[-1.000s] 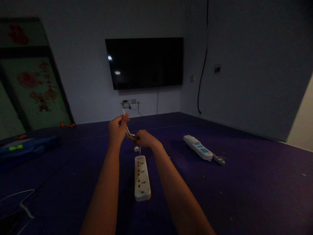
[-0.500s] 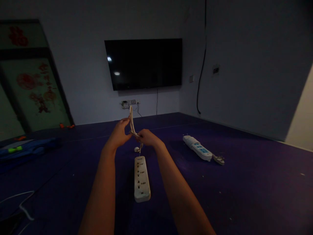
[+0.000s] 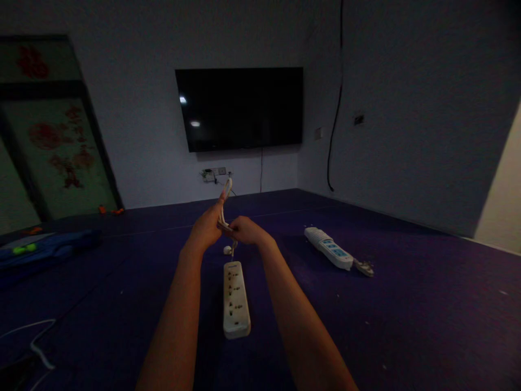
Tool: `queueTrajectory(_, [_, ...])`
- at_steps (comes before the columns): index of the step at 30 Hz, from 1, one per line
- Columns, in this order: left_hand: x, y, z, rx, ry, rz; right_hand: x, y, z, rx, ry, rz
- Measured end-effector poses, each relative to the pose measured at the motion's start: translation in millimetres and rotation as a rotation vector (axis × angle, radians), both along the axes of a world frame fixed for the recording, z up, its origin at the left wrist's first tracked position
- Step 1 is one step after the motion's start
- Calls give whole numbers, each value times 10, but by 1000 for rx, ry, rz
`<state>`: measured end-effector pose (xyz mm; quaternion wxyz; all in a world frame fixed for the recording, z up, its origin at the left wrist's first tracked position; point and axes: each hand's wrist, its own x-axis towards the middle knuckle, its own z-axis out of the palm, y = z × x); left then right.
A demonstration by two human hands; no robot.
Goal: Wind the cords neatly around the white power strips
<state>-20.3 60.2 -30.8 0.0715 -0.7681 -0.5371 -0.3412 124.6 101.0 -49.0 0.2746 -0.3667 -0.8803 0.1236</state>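
Observation:
In the head view, a looped white power cord [image 3: 228,187] is held up between my hands. My left hand [image 3: 207,227] grips the loop from the left, its thumb and fingers closed round the strands. My right hand [image 3: 246,230] pinches the lower end of the loop, and its fingertips are partly hidden. Just below lies a white power strip [image 3: 236,301], sockets facing up, with the cord rising from its far end. The cord's plug [image 3: 227,250] rests on the floor behind the strip.
To the right lies a second power strip [image 3: 329,248] with blue sockets, its cord wrapped round it and its plug [image 3: 364,267] beside it. A blue cloth [image 3: 61,247] and a thin white cable [image 3: 36,345] lie at left. A television [image 3: 244,108] hangs on the wall.
My left hand has moved right and slightly up, closer to my right hand. The cord's upper loop has shifted right and tilted. My right hand has hardly moved.

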Motion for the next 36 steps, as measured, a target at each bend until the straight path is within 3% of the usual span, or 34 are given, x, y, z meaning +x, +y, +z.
queueTrajectory(9, [-7, -3, -4, 0, 48, 48, -7, -29, 5, -9, 19, -4])
queueTrajectory(16, [63, -75, 18, -25, 182, 322, 13, -6, -7, 1, 80, -32])
queueTrajectory(20, [58, -66, 10, -24, 234, 396, 20, 29, -15, 0, 132, -32])
queueTrajectory(26, [26, -55, 13, -32, 248, 372, 12, 66, -58, -14, 153, -56])
queueTrajectory(36, [-17, -59, 18, -30, 194, 375, -96, 54, -147, 173, -24, -308])
